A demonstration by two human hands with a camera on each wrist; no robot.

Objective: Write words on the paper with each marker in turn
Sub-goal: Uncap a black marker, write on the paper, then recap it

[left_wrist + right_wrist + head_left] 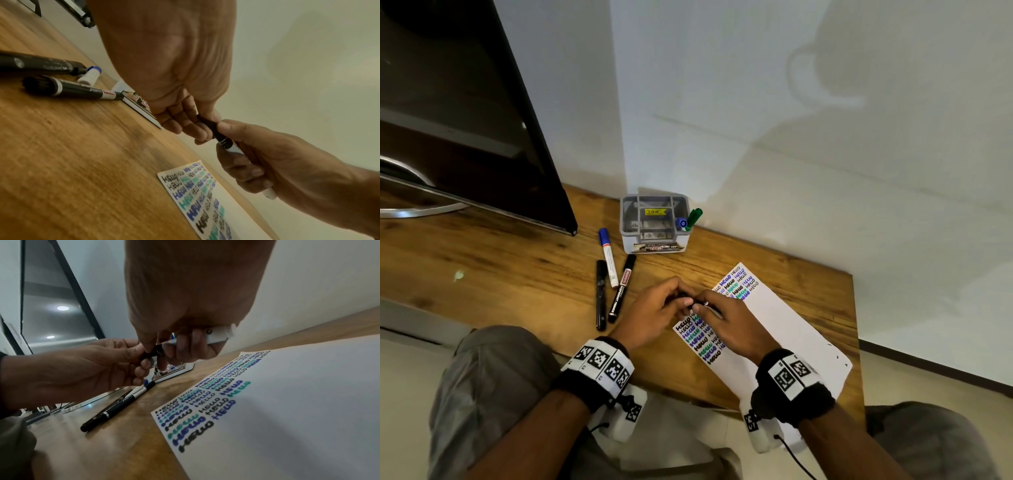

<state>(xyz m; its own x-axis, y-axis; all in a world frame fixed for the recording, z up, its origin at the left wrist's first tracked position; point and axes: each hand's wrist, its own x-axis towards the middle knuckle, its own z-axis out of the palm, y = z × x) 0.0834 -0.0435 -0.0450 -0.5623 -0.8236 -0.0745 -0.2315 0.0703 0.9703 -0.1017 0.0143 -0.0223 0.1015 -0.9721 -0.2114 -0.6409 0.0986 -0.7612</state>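
A black-capped marker (221, 136) with a white barrel is held in the air between both hands, just above the near left corner of the paper (784, 329), which lies on the desk (510, 274) and is already covered along its left edge with rows of "HELLO" in black, blue and green. The black cap is pinched by the fingertips of the left hand (654, 313), while the white barrel is gripped in the curled fingers of the right hand (732, 325). The step in hand is judged to be the cap coming off or going on; which cannot be told. If uncapping, a straight pull apart is called for next, then the tip is to be brought down to a bare part of the sheet. Both wrists are raised off the desk, knuckles upward, fingers meeting at the middle. Three more markers (613, 284) lie to the left, and a grey organiser (654, 222) with a green marker (693, 218) stands further off.
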